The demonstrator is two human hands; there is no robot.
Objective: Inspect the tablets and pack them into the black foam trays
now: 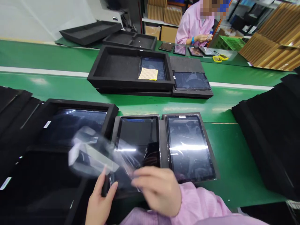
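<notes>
Lower left: black tray (110, 117) on green table (222, 143), dark tablet (70, 120) inside. Left hand (99, 198), lower centre-left: thumb and forefinger spread, not closed; fingertips at the lower edge of the clear film (91, 156) — contact cannot be told. Film blurred, spanning centre-left to lower centre, partly in front of the middle tablet (138, 132). Upper centre: foam box (117, 82) bearing a yellow-edged sheet (148, 74) over a tablet. Right hand (159, 190), lower centre: thumb and fingers pinching the film's right end. Right of centre: right tablet (189, 140), glare band across its screen.
</notes>
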